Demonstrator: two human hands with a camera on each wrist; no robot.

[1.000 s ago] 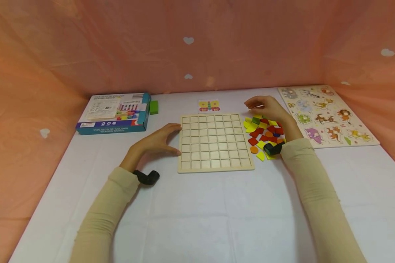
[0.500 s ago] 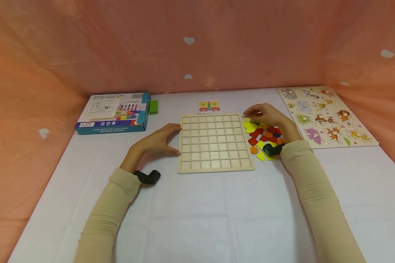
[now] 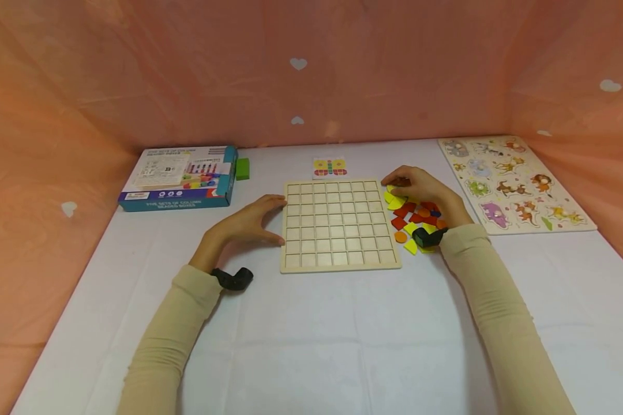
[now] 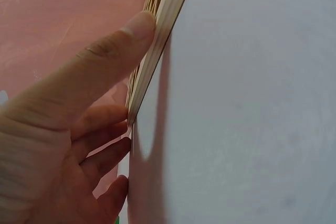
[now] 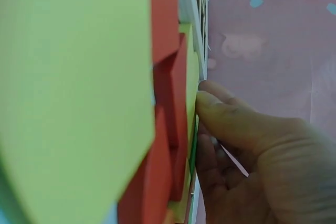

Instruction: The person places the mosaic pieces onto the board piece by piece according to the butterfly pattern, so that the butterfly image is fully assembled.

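Observation:
A pale wooden grid board [image 3: 340,223] lies flat with its squares bare. At its left edge is my left hand [image 3: 246,220], thumb and fingers spread apart with the tips at the rim; the left wrist view shows the thumb [image 4: 102,59] against the wooden side. My right hand [image 3: 417,185] hovers low over the far end of a pile of coloured pieces, its index fingertip right at the board's far right corner. In the right wrist view, its thumb tip [image 5: 209,100] is close to a yellow piece [image 5: 192,80]. Its other fingers are loosely bent, and nothing shows held.
Loose red [image 3: 398,223], yellow and orange [image 3: 401,237] pieces lie right of the board. Behind it sits a butterfly picture card [image 3: 330,168]. A boxed toy [image 3: 179,178] and a green block [image 3: 243,169] stand back left, an animal puzzle board [image 3: 516,184] back right.
My right hand has come down and slightly left, from above the pieces to the board's far right corner, covering a green piece. My left hand and the board have stayed in place.

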